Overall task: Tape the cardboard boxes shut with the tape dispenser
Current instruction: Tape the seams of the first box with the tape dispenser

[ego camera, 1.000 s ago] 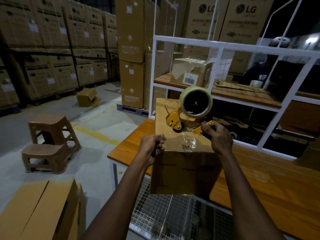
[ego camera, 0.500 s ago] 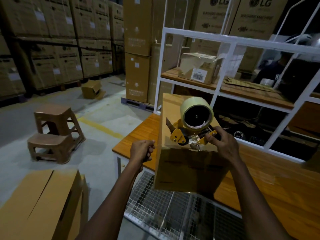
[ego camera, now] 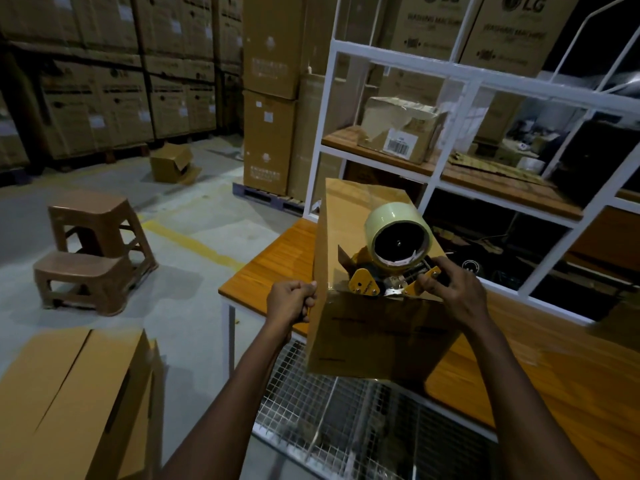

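There is only one camera, worn on the person's head. Its wide lens is tipped forward and down along both forearms. It sits close over the cardboard box (ego camera: 374, 327) at the tabletop's (ego camera: 270, 268) near edge, with the left hand (ego camera: 291, 301), right hand (ego camera: 453, 292) and tape dispenser (ego camera: 394, 251) mid-frame. The edges bow outward, taking in floor (ego camera: 194, 306) to the left and the white shelf frame (ego camera: 398, 57) ahead.

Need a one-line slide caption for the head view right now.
Right hand holds a yellow tape dispenser on the cardboard box top while the left hand holds its left edge.
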